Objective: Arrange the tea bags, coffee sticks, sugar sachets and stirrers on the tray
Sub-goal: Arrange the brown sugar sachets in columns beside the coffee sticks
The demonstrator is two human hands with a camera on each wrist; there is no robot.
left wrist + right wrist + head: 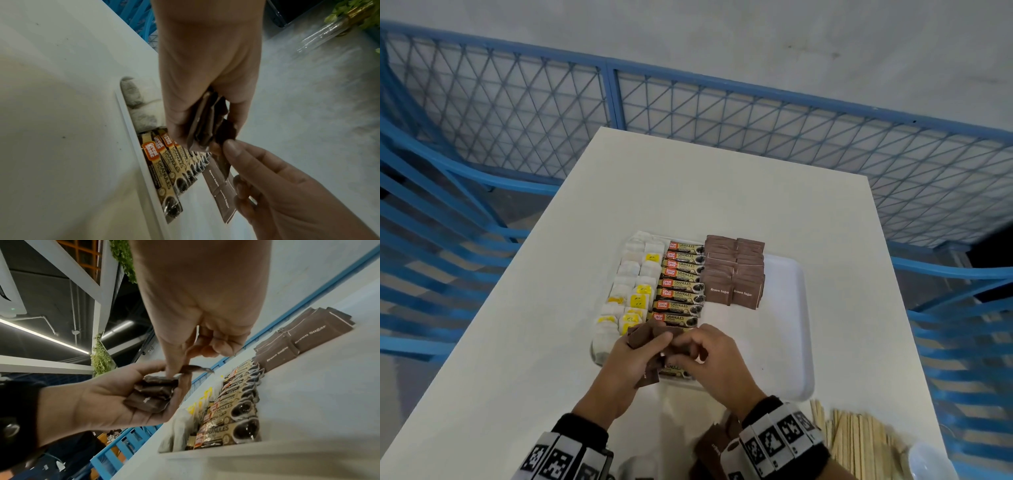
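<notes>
A white tray (791,325) holds rows of tea bags (631,291), coffee sticks (681,284) and brown sugar sachets (734,274). Above the tray's near edge my left hand (626,359) grips a stack of brown sugar sachets (152,394). My right hand (709,356) pinches one sachet (195,368) at the top of that stack between thumb and forefinger. In the left wrist view the held stack (207,123) fans out above the coffee sticks (164,164). Wooden stirrers (859,445) lie on the table at the near right.
More brown sachets (715,445) lie loose on the white table (688,192) near my right wrist. A clear round object (931,462) sits beside the stirrers. Blue mesh fencing (517,113) surrounds the table. The tray's right half (774,342) is bare.
</notes>
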